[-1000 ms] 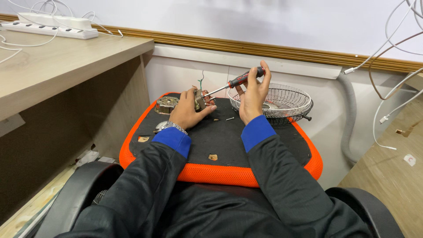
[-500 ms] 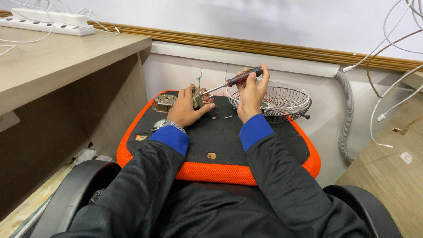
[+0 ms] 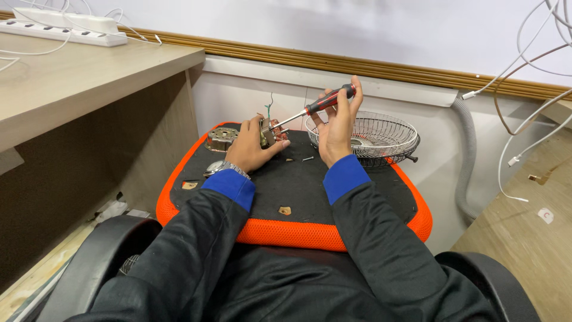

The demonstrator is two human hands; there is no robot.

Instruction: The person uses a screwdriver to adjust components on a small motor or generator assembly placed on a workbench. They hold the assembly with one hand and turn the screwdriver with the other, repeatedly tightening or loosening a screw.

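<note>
Wire basket [image 3: 375, 138] blocks just right of right hand [image 3: 335, 128]; black cushion top [image 3: 298, 185] w/ open room nearer wrists.

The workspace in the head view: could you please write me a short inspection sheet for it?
Surface: black pad with orange rim on the lap.
Job's things: small motor part with copper windings; red and black screwdriver, tip at the part.
Clutter: metal motor housing, wire fan guard, loose screw.
Grippers: left hand holds the part; right hand grips the screwdriver.
Cables: white power strip on the desk; loose white cables at right.
Surroundings: wooden desk, grey hose.
</note>
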